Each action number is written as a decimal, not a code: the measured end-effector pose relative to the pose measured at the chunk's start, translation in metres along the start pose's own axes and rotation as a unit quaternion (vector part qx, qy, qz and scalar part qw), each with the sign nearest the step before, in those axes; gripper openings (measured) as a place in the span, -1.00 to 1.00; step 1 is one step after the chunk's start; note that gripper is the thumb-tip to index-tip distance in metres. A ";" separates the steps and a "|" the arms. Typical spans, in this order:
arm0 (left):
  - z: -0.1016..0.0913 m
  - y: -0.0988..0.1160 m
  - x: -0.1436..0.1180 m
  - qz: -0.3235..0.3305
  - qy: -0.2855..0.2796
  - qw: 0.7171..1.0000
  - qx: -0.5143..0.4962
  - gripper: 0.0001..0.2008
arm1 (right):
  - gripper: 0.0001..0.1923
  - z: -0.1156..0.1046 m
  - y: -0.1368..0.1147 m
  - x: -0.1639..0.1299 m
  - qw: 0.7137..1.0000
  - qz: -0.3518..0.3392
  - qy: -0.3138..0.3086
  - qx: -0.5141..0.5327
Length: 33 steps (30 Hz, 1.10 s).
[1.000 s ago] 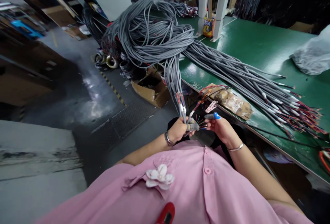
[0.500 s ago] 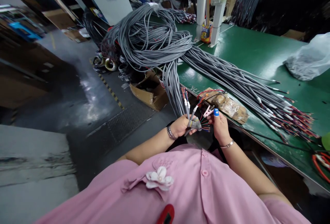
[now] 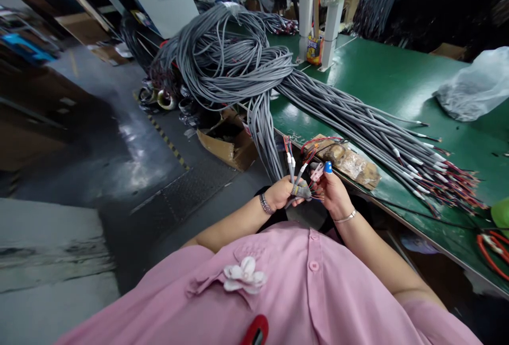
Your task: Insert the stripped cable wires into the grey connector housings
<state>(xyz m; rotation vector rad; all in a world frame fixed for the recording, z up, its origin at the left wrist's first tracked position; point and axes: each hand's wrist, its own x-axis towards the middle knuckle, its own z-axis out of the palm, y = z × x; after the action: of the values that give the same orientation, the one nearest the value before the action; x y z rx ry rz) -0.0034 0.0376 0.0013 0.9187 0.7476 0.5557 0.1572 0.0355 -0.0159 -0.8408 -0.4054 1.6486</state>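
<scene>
Grey cables with stripped, coloured wire ends are gripped in my left hand [image 3: 281, 194], whose thumb wears a grey fabric cover [image 3: 302, 191]. Several cable ends [image 3: 290, 162] with white sleeves stick up from this grip. Thin loose wires fan out between the two hands. My right hand [image 3: 335, 195], with a blue cap [image 3: 328, 167] on its thumb, is closed on a small pink clip-like tool [image 3: 317, 172]. Its fingertips are beside the fanned wires; whether they touch them I cannot make out.
On the green table [image 3: 382, 74] lies a long bundle of grey cables [image 3: 358, 122] beside a large coil [image 3: 222, 64]. A taped wooden block [image 3: 345, 162] sits at the near edge. A cardboard box [image 3: 222, 141] stands below; a plastic bag [image 3: 473, 88] is at right.
My right hand has moved left, closer to the wire ends at my left hand, and the pink tool has turned in its fingers. The left hand keeps its grip on the cables.
</scene>
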 end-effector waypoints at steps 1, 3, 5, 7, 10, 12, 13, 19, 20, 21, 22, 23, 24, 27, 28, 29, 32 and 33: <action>0.000 0.000 0.000 0.000 -0.001 1.000 0.003 -0.66 | -0.63 0.000 0.000 0.000 1.000 0.004 -0.006 -0.001; -0.001 -0.001 0.001 0.003 -0.001 1.000 0.003 -0.67 | -0.60 -0.001 0.000 -0.001 1.000 0.017 -0.021 -0.004; -0.001 -0.002 0.000 0.010 0.005 1.000 -0.004 -0.69 | -0.55 -0.002 -0.001 -0.002 0.999 0.036 -0.029 -0.006; -0.001 -0.003 -0.002 0.015 0.010 1.000 -0.011 -0.71 | -0.49 -0.004 -0.001 -0.003 0.998 0.051 -0.037 -0.009; 0.001 -0.006 -0.009 0.019 0.016 1.000 -0.010 -0.72 | -0.43 -0.008 -0.003 -0.005 0.995 0.066 -0.071 -0.012; 0.004 -0.008 -0.015 0.028 0.032 0.999 -0.005 -0.73 | -0.43 -0.011 -0.004 -0.007 0.993 0.072 -0.093 -0.010; 0.006 -0.009 -0.018 0.034 0.044 0.998 -0.004 -0.72 | -0.45 -0.012 -0.005 -0.008 0.992 0.073 -0.098 -0.009; 0.014 -0.007 -0.024 0.059 0.089 0.994 -0.005 -0.70 | -0.76 -0.010 -0.004 -0.009 0.997 -0.026 -0.036 -0.068; 0.014 -0.005 -0.024 0.059 0.089 0.994 -0.005 -0.71 | -0.75 -0.009 -0.003 -0.009 0.996 -0.040 -0.026 -0.080; 0.015 -0.004 -0.022 0.058 0.089 0.994 -0.005 -0.71 | -0.71 -0.009 -0.002 -0.008 0.995 -0.046 -0.020 -0.086; 0.015 -0.003 -0.021 0.057 0.091 0.994 -0.006 -0.71 | -0.67 -0.009 -0.001 -0.007 0.995 -0.046 -0.020 -0.091; 0.015 -0.001 -0.020 0.056 0.094 0.994 -0.007 -0.71 | -0.63 -0.009 0.000 -0.007 0.994 -0.047 -0.021 -0.095; 0.016 0.000 -0.019 0.056 0.095 0.994 -0.006 -0.71 | -0.62 -0.009 0.001 -0.006 0.993 -0.053 -0.019 -0.102; 0.017 0.003 -0.017 0.056 0.099 0.993 -0.006 -0.69 | -0.66 -0.012 0.003 -0.005 0.980 -0.122 0.020 -0.156; 0.017 0.003 -0.017 0.056 0.100 0.993 -0.007 -0.69 | -0.66 -0.012 0.004 -0.005 0.971 -0.151 0.038 -0.179; 0.017 0.003 -0.016 0.055 0.100 0.993 -0.008 -0.68 | -0.64 -0.013 0.005 -0.005 0.964 -0.173 0.052 -0.196; 0.016 0.001 -0.015 0.049 0.096 0.994 -0.005 -0.67 | -0.57 -0.011 0.005 -0.003 0.971 -0.149 0.032 -0.186; 0.015 0.000 -0.015 0.048 0.094 0.994 -0.003 -0.67 | -0.55 -0.010 0.005 -0.002 0.980 -0.116 0.013 -0.160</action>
<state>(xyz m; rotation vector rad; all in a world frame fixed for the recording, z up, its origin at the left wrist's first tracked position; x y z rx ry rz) -0.0005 0.0196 0.0123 0.9082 0.8740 0.7373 0.1609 0.0306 -0.0254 -1.0099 -0.7369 1.3727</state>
